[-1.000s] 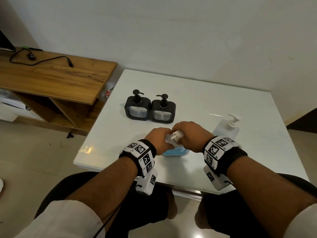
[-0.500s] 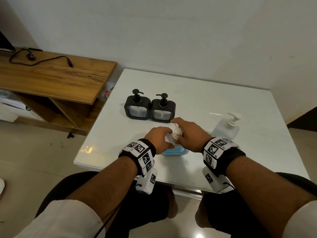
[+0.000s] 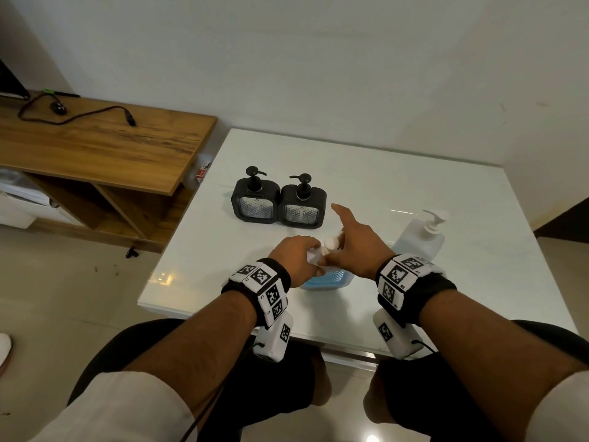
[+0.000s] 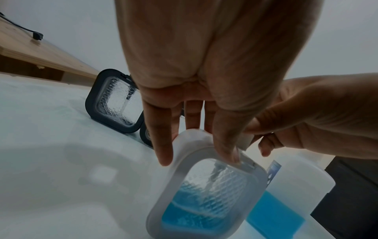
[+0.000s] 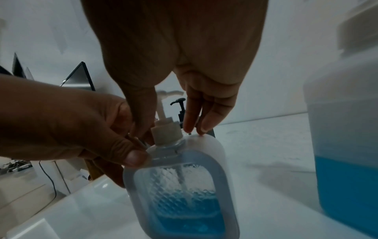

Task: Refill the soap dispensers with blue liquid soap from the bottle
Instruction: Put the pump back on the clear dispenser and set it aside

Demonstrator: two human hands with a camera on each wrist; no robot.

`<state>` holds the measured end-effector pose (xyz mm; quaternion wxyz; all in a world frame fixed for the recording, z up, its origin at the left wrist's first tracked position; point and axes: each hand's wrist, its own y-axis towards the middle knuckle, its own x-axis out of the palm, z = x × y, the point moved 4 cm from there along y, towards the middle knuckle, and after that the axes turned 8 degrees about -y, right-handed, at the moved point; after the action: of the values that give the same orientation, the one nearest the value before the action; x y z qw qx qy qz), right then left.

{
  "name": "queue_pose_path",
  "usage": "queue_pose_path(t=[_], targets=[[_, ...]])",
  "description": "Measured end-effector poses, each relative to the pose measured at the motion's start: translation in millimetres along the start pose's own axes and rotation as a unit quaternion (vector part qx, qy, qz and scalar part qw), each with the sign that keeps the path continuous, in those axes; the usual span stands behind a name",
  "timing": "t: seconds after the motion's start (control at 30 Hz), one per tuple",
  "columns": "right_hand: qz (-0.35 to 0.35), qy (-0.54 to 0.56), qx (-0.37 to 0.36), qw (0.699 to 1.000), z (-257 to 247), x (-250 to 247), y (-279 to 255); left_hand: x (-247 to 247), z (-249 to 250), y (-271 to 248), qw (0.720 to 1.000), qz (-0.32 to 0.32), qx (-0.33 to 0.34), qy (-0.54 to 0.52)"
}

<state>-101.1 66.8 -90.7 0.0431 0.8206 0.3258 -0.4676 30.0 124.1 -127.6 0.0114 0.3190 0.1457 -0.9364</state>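
Note:
A white soap dispenser [image 3: 331, 279] [image 4: 208, 194] [image 5: 180, 186], partly filled with blue soap, stands near the table's front edge. My left hand [image 3: 296, 258] [image 4: 195, 142] grips its top shoulder, thumb in front and fingers behind. My right hand [image 3: 350, 240] [image 5: 169, 122] hovers over the white pump [image 3: 331, 242] [image 5: 165, 134] with fingers stretched out; the thumb lies beside the pump collar and two fingertips touch the shoulder. The soap bottle [image 3: 419, 240] [image 5: 347, 145], holding blue liquid, stands right of that hand. Two black dispensers [image 3: 255, 202] [image 3: 302, 207] sit side by side farther back.
The white glass table [image 3: 430, 186] stands in a corner with walls behind and to the right. A wooden cabinet [image 3: 95, 148] with a black cable on top adjoins it on the left. My knees are under the front edge.
My right hand was curled over the white pump; its fingers have since uncurled and stretched forward. The left hand keeps its grip on the dispenser.

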Motion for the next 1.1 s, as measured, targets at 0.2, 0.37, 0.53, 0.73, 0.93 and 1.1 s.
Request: queue_pose_path(t=[0.2, 0.37, 0.53, 0.73, 0.93, 1.1], targets=[[-0.016, -0.032, -0.068, 0.997, -9, 5, -2, -1, 4, -1, 1.0, -0.011, 0.007, 0.024], [0.013, -0.115, -0.02, 0.993, -10, -2, -4, -1, 3, -2, 1.0, -0.011, -0.004, 0.008], [-0.042, -0.132, -0.061, 0.988, -13, 3, -4, -2, 7, -4, 1.0, -0.01, 0.008, 0.024], [-0.017, -0.188, -0.007, 0.982, -18, -3, -9, -3, 8, -5, 1.0, -0.011, -0.002, 0.013], [-0.081, -0.198, -0.062, 0.975, -31, 0, -15, -3, 10, -5, 0.999, -0.019, -0.006, 0.026], [-0.037, -0.222, -0.016, 0.974, -26, 1, -11, -4, 10, -6, 1.0, -0.017, 0.0, 0.026]])
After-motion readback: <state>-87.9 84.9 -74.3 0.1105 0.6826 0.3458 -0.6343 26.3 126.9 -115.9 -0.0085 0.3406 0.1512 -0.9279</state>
